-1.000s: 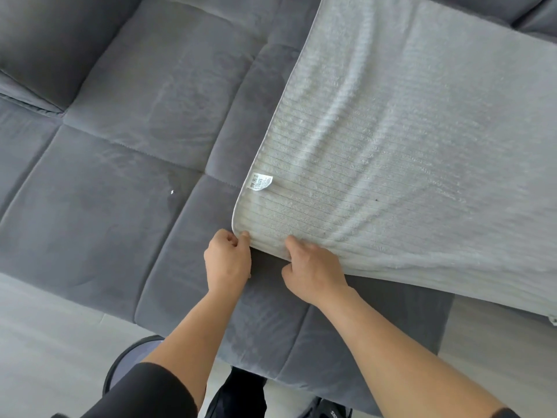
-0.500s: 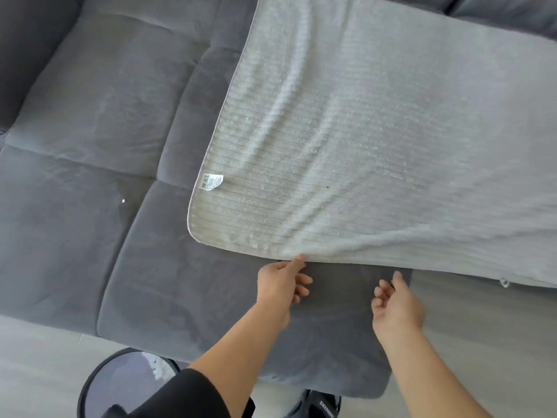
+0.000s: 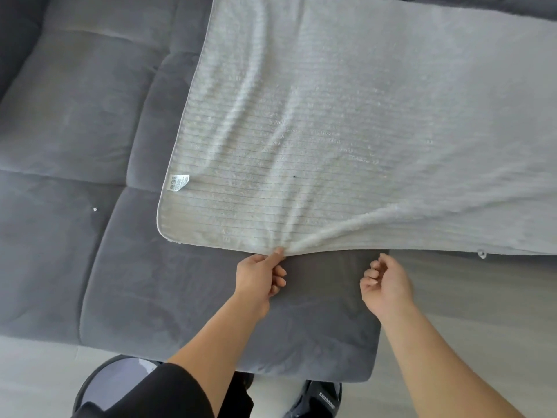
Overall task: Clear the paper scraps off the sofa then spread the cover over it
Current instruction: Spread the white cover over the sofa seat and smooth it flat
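Observation:
A light grey ribbed cover (image 3: 346,122) lies over the right part of the dark grey sofa (image 3: 90,140). A white label (image 3: 178,182) is sewn near its front left corner. My left hand (image 3: 260,279) pinches the cover's front edge, and folds fan out from the pinch. My right hand (image 3: 384,285) hovers just below the same edge, further right, fingers loosely curled and holding nothing. One tiny white paper scrap (image 3: 95,209) rests on the bare seat to the left.
A round bin (image 3: 108,384) with a shiny liner stands on the pale floor at the bottom left, next to my black sleeve. My dark shoe (image 3: 319,399) shows below the sofa's front edge. The sofa's corner (image 3: 370,375) ends by the wooden floor at right.
Both hands let go of the cover's front left corner and moved right along the front edge. My left hand has now pinched the edge; my right hand's fingers have curled.

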The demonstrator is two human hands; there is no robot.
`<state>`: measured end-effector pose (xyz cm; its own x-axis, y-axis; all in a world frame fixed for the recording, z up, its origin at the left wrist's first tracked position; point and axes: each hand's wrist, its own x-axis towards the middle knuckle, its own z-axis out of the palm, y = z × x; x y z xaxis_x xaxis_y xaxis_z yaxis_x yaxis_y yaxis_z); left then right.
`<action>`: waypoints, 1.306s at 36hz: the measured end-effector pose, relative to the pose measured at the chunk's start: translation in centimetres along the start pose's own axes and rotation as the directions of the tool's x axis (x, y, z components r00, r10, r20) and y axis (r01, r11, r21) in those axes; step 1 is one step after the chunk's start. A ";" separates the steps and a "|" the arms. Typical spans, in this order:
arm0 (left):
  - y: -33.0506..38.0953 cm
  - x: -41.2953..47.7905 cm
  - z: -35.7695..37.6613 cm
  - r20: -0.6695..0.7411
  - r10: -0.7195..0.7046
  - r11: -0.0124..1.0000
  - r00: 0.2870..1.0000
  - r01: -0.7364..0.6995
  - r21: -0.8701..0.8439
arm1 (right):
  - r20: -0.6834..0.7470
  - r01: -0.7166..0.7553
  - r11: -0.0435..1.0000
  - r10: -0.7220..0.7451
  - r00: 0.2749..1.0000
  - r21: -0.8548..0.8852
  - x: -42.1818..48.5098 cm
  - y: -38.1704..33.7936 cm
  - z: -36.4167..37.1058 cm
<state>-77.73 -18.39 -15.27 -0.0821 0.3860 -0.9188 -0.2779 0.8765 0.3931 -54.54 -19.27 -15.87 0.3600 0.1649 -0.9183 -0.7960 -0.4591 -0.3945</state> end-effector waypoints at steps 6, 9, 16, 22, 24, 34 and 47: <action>0.1 -0.1 0.3 -0.007 0.010 1.000 1.000 -0.010 0.011 | 0.031 0.028 1.000 -0.028 0.999 0.012 1.6 -2.1 1.4; -0.1 -0.2 0.1 0.001 0.024 1.000 1.000 -0.024 0.008 | 0.028 0.036 0.999 -0.035 0.999 -0.033 1.8 -2.7 1.5; -0.5 -0.4 0.8 -0.102 0.080 0.994 0.992 -0.072 0.086 | 0.002 0.040 0.992 -0.041 0.999 -0.122 1.9 -0.6 -3.3; -0.3 -0.8 2.4 -0.234 0.100 0.973 0.967 -0.045 0.226 | 0.005 -0.014 0.985 0.015 1.000 -0.174 2.7 -1.4 -3.3; -0.2 -1.0 2.6 -0.328 0.155 0.949 0.932 -0.048 0.310 | 0.003 -0.039 0.981 0.041 0.999 -0.191 2.6 -1.4 -3.2; -3.2 -3.8 13.9 0.250 0.648 0.231 0.719 -0.499 0.835 | 0.156 -0.157 0.973 0.184 0.970 -0.171 2.9 -3.0 -4.8; -7.0 1.2 20.2 -0.031 0.625 0.108 0.780 -0.047 0.993 | 0.311 -0.187 0.981 0.194 0.930 -0.054 11.9 -18.1 -14.3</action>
<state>-56.55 -18.27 -18.46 -0.2676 0.8397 -0.4726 0.9243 0.3622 0.1202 -28.86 -21.46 -19.19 0.0288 0.3358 -0.9415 -0.8216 -0.5285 -0.2137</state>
